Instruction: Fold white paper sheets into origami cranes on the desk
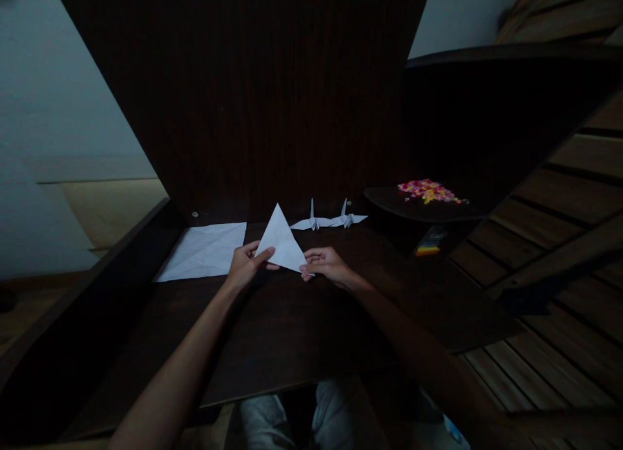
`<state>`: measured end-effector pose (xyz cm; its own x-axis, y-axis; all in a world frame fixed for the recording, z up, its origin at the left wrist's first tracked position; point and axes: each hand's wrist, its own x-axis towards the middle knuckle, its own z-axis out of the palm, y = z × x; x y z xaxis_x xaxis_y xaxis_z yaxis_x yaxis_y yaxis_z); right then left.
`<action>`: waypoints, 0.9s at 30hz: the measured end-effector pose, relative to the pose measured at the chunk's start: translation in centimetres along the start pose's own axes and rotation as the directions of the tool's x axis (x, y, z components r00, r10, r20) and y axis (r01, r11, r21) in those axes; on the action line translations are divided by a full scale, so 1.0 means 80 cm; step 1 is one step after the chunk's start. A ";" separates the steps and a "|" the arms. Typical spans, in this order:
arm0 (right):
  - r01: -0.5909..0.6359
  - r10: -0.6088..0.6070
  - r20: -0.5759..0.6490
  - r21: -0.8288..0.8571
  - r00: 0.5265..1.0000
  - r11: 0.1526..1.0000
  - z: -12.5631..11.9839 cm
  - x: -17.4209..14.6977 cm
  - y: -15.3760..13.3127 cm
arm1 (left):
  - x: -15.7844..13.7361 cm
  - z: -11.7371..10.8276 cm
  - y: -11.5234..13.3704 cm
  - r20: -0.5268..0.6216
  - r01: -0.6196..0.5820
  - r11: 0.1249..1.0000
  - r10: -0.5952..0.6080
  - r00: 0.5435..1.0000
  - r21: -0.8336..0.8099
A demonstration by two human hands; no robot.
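A white sheet of paper folded into a triangle (pixel 280 239) is held up over the dark desk, one point facing away from me. My left hand (pixel 248 263) pinches its left corner, thumb on top and fingers beneath. At the right corner my right hand (pixel 327 266) grips the paper between thumb and fingers. Just behind it two white origami cranes (pixel 315 223) stand side by side, their wings touching or nearly so. To the left of my left hand lies a flat, creased white paper (pixel 207 250).
A small curved shelf (pixel 389 200) on the right bears a heap of pink, red and yellow bits (pixel 428 191). Below it is an object with a yellow-orange stripe (pixel 428 250). The desk's raised left side (pixel 121 242) and tall back panel (pixel 253 99) bound the surface.
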<state>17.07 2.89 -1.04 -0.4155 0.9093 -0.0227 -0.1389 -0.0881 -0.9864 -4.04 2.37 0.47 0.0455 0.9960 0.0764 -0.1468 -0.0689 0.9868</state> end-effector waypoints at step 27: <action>0.135 -0.116 -0.140 0.139 0.983 0.981 -0.004 0.002 -0.010 | -0.013 0.010 0.007 0.321 0.200 0.957 -0.125 0.939 -0.210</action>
<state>17.36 3.23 -0.30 -0.2664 0.9614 0.0690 -0.3170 -0.0198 -0.9482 -3.41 1.21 1.07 0.3785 0.9256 -0.0062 -0.3393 0.1450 0.9294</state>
